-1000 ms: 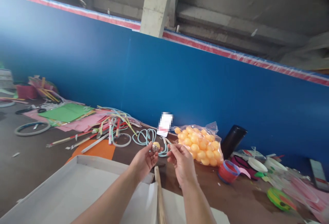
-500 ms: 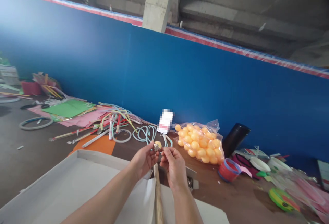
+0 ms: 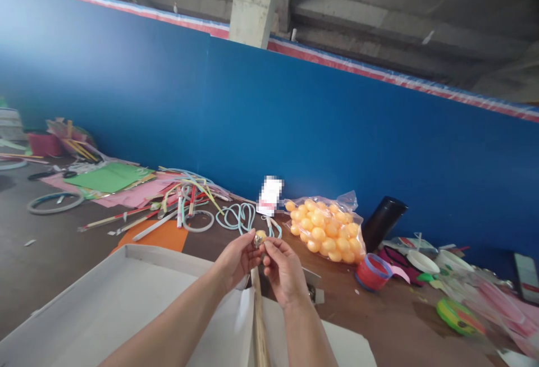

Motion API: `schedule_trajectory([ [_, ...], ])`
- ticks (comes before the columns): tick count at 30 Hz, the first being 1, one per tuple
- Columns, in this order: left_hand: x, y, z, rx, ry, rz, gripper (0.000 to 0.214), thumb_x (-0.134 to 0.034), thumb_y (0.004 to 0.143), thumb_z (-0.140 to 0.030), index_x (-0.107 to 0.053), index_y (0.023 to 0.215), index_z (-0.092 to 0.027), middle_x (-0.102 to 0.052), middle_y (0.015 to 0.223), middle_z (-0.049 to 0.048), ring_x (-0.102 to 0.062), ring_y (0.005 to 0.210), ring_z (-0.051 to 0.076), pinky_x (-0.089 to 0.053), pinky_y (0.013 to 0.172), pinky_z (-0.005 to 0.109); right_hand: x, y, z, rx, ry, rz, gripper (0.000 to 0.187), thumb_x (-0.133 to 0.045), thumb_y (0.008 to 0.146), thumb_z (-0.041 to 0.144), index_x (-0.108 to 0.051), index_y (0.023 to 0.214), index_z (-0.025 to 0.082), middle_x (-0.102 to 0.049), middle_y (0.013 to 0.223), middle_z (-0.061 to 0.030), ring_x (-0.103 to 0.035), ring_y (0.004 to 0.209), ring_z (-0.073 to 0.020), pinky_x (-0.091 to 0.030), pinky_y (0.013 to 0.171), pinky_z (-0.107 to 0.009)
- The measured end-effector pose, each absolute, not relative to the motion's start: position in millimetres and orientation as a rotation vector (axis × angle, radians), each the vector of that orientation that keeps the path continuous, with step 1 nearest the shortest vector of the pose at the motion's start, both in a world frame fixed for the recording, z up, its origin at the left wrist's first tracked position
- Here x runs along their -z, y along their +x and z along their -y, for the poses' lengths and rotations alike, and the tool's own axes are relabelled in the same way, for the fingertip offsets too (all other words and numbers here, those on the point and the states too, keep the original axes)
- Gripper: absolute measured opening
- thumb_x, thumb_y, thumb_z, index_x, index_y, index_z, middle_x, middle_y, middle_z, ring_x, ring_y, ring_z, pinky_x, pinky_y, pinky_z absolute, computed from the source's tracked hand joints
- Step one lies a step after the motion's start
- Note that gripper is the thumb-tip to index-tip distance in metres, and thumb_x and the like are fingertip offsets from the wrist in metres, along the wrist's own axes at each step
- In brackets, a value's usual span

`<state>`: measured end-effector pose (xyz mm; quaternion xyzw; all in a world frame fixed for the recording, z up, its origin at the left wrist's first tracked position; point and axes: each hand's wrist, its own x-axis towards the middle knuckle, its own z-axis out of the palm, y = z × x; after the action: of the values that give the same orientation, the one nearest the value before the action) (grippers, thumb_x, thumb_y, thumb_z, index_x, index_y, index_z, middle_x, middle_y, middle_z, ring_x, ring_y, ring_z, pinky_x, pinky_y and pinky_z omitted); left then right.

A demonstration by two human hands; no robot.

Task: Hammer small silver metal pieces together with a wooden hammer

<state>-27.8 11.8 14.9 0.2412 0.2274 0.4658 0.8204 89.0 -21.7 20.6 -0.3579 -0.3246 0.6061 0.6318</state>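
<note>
My left hand pinches a small shiny gold and silver round piece between thumb and fingers. My right hand has its thumb and index finger closed together at the right edge of that piece; whatever lies between those fingertips is too small to make out. Below both hands a wooden stick runs toward me over a white open box. Partly behind my right wrist stands a small box with shiny bits inside.
Behind my hands lie coiled light-blue cords and a clear bag of orange balls. A black cylinder leans by the blue partition. Red ribbon rolls and a green-yellow tape measure sit rightward; green paper lies left.
My right fingertips have come in from beside the shiny piece to touch its right edge. My left hand keeps its hold. The view has shifted slightly.
</note>
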Motion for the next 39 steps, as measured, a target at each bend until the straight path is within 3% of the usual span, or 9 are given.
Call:
schedule_trajectory([
  [21, -8.5, -26.1, -13.5, -1.046, 0.651, -0.516, 0.027, -0.061, 0.077, -0.035, -0.061, 0.091, -0.012, -0.066, 0.073, 0.0076, -0.062, 0.059, 0.011, -0.05, 0.052, 0.019, -20.2, 91.6, 20.8, -1.372, -0.89, 0.742, 0.022, -0.075, 0.065, 0.03, -0.062, 0.07, 0.014, -0.06, 0.064, 0.0024, -0.042, 0.043, -0.0013, -0.029, 0.032, -0.008],
  [39, -14.5, -27.5, -14.1, -1.042, 0.584, -0.573, 0.023, -0.061, 0.077, -0.033, -0.061, 0.085, -0.011, -0.065, 0.07, 0.0054, -0.059, 0.052, 0.008, -0.049, 0.049, 0.018, -25.5, 96.6, 24.0, -1.331, -0.857, 0.78, 0.02, -0.074, 0.069, 0.025, -0.063, 0.082, 0.015, -0.061, 0.072, 0.0014, -0.047, 0.051, -0.0036, -0.036, 0.034, -0.01],
])
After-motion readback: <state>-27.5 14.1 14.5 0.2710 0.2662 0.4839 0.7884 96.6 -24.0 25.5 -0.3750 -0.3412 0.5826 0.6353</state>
